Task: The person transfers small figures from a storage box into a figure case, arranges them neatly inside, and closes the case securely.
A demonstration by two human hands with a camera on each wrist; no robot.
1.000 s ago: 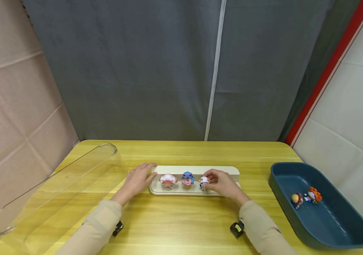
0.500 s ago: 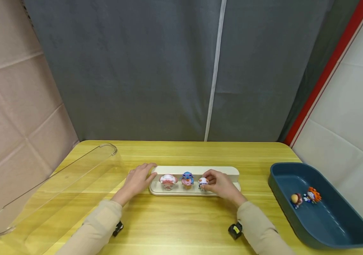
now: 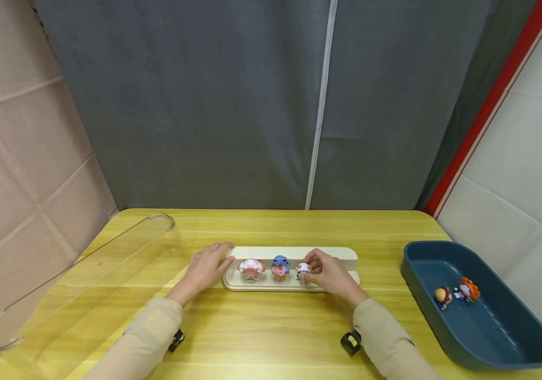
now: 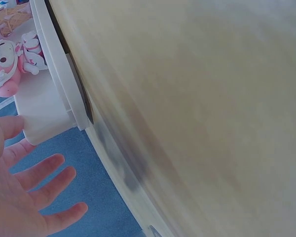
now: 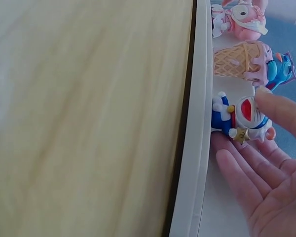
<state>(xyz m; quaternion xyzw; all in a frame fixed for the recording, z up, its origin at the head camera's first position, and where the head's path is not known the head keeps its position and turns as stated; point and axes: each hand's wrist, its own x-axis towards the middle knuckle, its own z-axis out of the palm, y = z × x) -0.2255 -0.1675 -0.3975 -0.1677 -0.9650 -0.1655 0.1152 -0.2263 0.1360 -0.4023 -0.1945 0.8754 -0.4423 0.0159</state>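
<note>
Curtain (image 3: 190, 105), dark grey, hangs behind a wood-grain table (image 3: 261, 338). On the table's left lies a long clear cover (image 3: 95, 285); on the right sits a dark blue bin (image 3: 489, 338). Between them is a long white stand (image 3: 261, 252) with a raised back step. At its left end is the left hand (image 3: 207, 266), fingers loose and spread, grasping nothing. The right hand (image 3: 330, 272) pinches a blue-and-white figure (image 5: 240, 113), thumb at its head, fingers close along its other side. That figure is at the lower front ledge, right of 2 others: a pink figure (image 3: 252, 270) at left and a blue-topped ice-cream-cone figure (image 3: 280, 269) in the middle. In the bin, 1 orange-maned figure (image 3: 468, 290) lies beside 1 tan-headed figure (image 3: 443, 298).
</note>
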